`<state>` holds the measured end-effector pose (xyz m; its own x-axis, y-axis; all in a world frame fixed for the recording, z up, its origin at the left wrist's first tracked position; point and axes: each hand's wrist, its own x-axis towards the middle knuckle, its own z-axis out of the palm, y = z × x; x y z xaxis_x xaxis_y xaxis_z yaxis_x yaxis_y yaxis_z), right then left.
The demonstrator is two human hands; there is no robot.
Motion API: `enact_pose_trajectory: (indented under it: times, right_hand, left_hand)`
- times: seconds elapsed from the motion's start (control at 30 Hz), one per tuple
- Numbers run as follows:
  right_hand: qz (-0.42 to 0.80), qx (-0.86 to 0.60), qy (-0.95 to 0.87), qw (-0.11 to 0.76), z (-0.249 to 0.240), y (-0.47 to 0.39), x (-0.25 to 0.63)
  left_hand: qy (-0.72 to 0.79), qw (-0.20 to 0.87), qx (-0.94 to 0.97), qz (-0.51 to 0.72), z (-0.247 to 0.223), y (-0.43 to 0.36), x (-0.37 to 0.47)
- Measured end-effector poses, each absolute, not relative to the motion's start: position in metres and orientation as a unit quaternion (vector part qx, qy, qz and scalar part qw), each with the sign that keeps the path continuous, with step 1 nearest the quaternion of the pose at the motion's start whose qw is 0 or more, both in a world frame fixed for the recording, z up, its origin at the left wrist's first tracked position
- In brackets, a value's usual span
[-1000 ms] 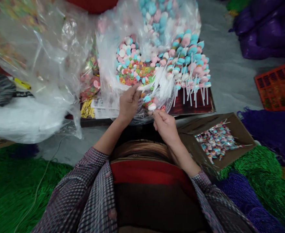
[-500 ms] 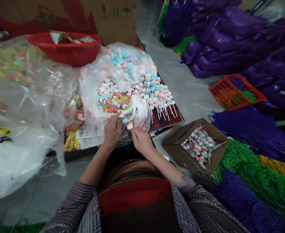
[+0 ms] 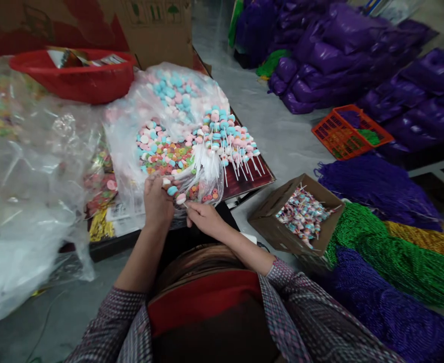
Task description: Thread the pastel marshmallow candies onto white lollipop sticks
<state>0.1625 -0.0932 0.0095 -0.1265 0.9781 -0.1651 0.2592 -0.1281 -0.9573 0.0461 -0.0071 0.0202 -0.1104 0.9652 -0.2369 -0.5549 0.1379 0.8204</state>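
My right hand (image 3: pixel 205 220) pinches the lower end of a candy skewer (image 3: pixel 180 198), a thin stick threaded with pink-and-white and blue candies. It slants up to the left over the table's front edge. At its upper end my left hand (image 3: pixel 158 200) has its fingers closed around the tip, partly hiding the candies there. Just beyond lies an opened plastic bag with loose pink, blue and white candies (image 3: pixel 148 138) and colourful ring gummies (image 3: pixel 172 154). White sticks (image 3: pixel 202 160) lie bunched beside them. Finished-looking candy skewers (image 3: pixel 227 133) are piled at the table's right corner.
A red basin (image 3: pixel 78 83) with packets stands at the back left, behind big clear bags (image 3: pixel 44 166). On the floor at right are a cardboard box (image 3: pixel 269 222) of wrapped candy skewers, an orange crate (image 3: pixel 329 138), purple sacks (image 3: pixel 331 55) and green bead strands (image 3: pixel 380 252).
Both hands and the skewer have shifted left in view, partly because the camera turned right. My left fingers have curled further over the skewer's upper end.
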Motion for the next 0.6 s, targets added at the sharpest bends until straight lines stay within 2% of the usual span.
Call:
enact_pose_trajectory:
  times: [0.17,0.37,0.5,0.6]
  right_hand:
    - [0.482,-0.562,-0.555,0.379,0.006,-0.096,0.161]
    - [0.421,-0.561,-0.604,0.378,0.027,-0.093,0.183]
    - [0.264,-0.629,-0.593,0.427,0.065,-0.07,0.226]
    - [0.113,-0.684,-0.61,0.385,0.088,-0.031,0.261]
  left_hand:
    - [0.408,0.701,0.219,0.543,0.032,-0.015,0.052]
    - [0.399,0.691,0.252,0.548,0.033,-0.013,0.053]
    - [0.414,0.635,0.288,0.585,0.029,-0.007,0.042]
    - [0.423,0.608,0.312,0.595,0.021,-0.007,0.036]
